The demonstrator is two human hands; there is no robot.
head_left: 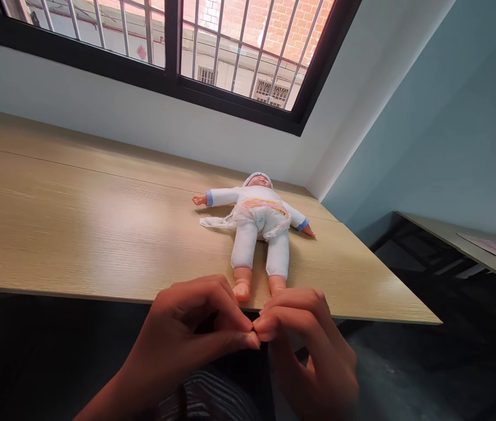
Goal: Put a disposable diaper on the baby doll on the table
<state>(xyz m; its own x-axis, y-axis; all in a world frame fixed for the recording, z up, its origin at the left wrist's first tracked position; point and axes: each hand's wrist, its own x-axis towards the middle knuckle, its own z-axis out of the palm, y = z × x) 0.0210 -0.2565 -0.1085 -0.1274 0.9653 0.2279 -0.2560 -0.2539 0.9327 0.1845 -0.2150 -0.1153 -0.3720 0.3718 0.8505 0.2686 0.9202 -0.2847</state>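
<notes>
L hand [182, 333] and R hand [305, 345] were both narrow, fingertips pinched together tip to tip just off the table edge; I couldn't tell if anything thin sat btwn them. Baby doll [257, 216] lay on its back at 12 o'clock, feet just beyond the hands, w/ a loose white diaper [269, 222] at its hips. Wood-grain table [76, 204] ran beneath; barred window [169, 82] at 11 o'clock.

Baby doll [254, 219], white outfit, on back on wood desk [99, 216], arms out; diaper [268, 221] on, crumpled white flap [218, 221] to one side.
</notes>
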